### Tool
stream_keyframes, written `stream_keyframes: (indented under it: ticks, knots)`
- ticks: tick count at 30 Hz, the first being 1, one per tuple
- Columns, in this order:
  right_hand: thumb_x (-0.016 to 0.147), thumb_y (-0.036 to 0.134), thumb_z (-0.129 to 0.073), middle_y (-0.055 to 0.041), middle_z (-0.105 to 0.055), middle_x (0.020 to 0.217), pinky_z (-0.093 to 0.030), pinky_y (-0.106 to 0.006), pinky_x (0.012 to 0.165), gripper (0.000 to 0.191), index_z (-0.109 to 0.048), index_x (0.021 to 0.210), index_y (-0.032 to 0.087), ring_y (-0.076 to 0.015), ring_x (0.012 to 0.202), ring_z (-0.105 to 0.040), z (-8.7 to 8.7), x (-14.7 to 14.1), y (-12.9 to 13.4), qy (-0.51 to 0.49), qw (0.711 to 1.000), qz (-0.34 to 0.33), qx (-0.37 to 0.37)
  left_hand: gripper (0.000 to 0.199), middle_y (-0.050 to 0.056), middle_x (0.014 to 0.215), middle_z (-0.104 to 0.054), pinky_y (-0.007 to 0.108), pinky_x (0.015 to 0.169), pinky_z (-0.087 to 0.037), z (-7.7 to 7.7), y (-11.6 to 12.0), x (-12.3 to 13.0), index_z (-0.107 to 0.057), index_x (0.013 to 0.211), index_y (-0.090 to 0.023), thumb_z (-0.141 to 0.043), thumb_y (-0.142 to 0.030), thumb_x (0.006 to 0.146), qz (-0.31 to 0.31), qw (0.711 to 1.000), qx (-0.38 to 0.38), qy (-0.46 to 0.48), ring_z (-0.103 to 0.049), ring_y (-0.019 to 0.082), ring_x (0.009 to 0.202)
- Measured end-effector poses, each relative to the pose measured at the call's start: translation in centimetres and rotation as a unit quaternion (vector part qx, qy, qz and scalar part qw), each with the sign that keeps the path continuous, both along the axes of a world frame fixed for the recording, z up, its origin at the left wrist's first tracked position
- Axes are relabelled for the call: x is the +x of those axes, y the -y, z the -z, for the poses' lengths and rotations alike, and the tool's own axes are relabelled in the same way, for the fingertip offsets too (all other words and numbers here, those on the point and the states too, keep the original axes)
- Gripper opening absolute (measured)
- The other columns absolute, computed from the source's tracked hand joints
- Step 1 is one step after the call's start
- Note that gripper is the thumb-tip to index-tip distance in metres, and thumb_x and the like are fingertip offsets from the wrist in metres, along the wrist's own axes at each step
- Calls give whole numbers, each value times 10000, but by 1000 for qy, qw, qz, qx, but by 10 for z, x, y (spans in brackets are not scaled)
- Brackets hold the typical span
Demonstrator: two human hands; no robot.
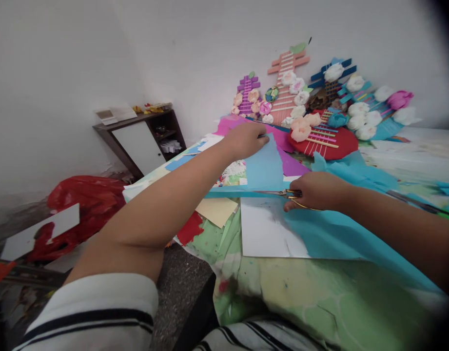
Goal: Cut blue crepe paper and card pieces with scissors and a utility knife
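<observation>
My left hand [248, 140] reaches far across the table, its fingers pinched on the upper end of a light blue paper piece [264, 163]. In my right hand [314, 191] are small scissors [279, 193] with gold-coloured handles, their blades pointing left along the lower edge of the blue paper. Below them lies a white sheet [264, 229], and a larger blue paper [330, 234] spreads over its right part, under my right forearm. A cream paper [217, 210] and a red scrap [190, 228] lie to the left of the white sheet.
Stick-and-paper-flower crafts [288, 87] stand against the wall, with a red round one [341, 144] in front. Purple paper [292, 163] lies beyond the blue piece. Black scissors [418, 202] are at the right. A cabinet [136, 146] and red plastic bag [85, 200] are at the left.
</observation>
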State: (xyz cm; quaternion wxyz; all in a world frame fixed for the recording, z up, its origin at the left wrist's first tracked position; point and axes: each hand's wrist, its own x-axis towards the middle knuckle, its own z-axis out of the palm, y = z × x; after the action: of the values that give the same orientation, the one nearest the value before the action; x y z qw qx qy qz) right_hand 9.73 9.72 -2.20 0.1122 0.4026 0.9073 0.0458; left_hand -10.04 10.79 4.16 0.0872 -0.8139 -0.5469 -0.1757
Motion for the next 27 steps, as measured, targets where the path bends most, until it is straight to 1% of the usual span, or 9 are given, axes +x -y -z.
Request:
stream_keyframes:
  ticks: [5,9,13,17,19,21,23,26,27]
  knots:
    - [630,717,-339,-86,-605,685,-251,-257,466,597,-595,727,186,-201,594,-530,-3,0,6,2,1000,16,-11,196,5,635,-476,261,582,-291,2,0,6,-501,645,-154,-423,-265,786,14,1000,-1,14,-446,134,632]
    - [639,713,-328,-87,-609,701,-252,-252,461,612,-599,743,174,-186,595,-527,-4,-9,8,-19,999,5,-39,195,9,645,-472,263,591,-290,1,2,11,-491,635,-153,-427,-259,785,25,1000,-2,17,-445,137,647]
    - [636,725,-311,-91,-619,719,-265,-252,465,643,-617,759,172,-182,594,-533,0,-22,6,-43,997,-7,-61,201,1,633,-449,257,588,-290,0,7,15,-473,622,-155,-426,-261,787,33,999,-2,18,-433,126,637]
    - [617,727,-347,-85,-632,755,-298,-260,494,633,-639,792,193,-195,640,-549,3,-33,5,-61,995,-2,-74,200,-1,617,-441,252,576,-291,-2,11,15,-468,616,-156,-430,-258,784,33,999,-5,11,-426,122,623]
    - [630,697,-380,-90,-634,783,-309,-262,515,598,-643,822,195,-198,669,-551,2,-31,7,-56,996,-9,-73,190,3,628,-452,253,583,-298,-3,9,14,-479,631,-157,-428,-257,784,34,999,-5,16,-434,127,635]
    - [646,671,-396,-105,-630,776,-300,-263,510,578,-644,817,178,-203,671,-548,-2,-20,10,-28,998,-4,-57,176,9,649,-465,256,590,-308,-3,4,11,-494,652,-158,-426,-256,781,29,999,-3,34,-445,132,649]
    - [658,658,-394,-116,-620,736,-280,-265,491,564,-638,772,162,-203,642,-539,-5,2,13,6,999,24,-39,167,19,671,-480,260,587,-318,1,-5,7,-509,679,-157,-422,-257,779,5,998,-23,62,-455,137,653]
    - [702,598,-385,-132,-610,715,-271,-283,488,494,-619,719,163,-193,608,-526,-6,46,15,21,994,107,-19,176,37,688,-510,260,563,-338,15,-17,4,-535,731,-147,-417,-269,779,-27,991,-93,89,-473,140,632]
    - [702,570,-406,-145,-610,721,-274,-291,490,463,-616,725,158,-194,599,-525,-5,59,15,29,987,156,-20,182,43,696,-522,257,558,-347,20,-21,5,-545,753,-143,-422,-275,776,-28,989,-116,90,-482,141,627]
